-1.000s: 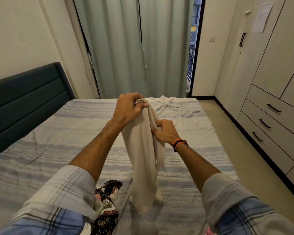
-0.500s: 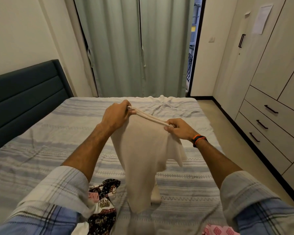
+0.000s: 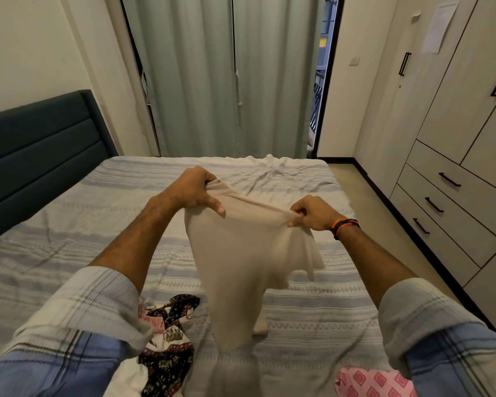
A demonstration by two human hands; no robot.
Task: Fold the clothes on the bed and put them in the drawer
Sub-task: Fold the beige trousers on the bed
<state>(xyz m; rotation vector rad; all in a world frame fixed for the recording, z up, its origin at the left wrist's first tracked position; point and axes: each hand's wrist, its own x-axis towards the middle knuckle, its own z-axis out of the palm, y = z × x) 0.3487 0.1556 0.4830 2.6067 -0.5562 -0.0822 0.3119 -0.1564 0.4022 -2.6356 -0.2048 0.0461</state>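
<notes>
left hand (image 3: 194,190) and right hand (image 3: 312,212) each pinch top edge of beige garment (image 3: 241,262), stretched taut mid-air above bed (image 3: 98,202). tip: level edge, lay flat toward 12 o'clock, smooth. drawers (image 3: 447,196) wait at 3 o'clock, closed.
</notes>
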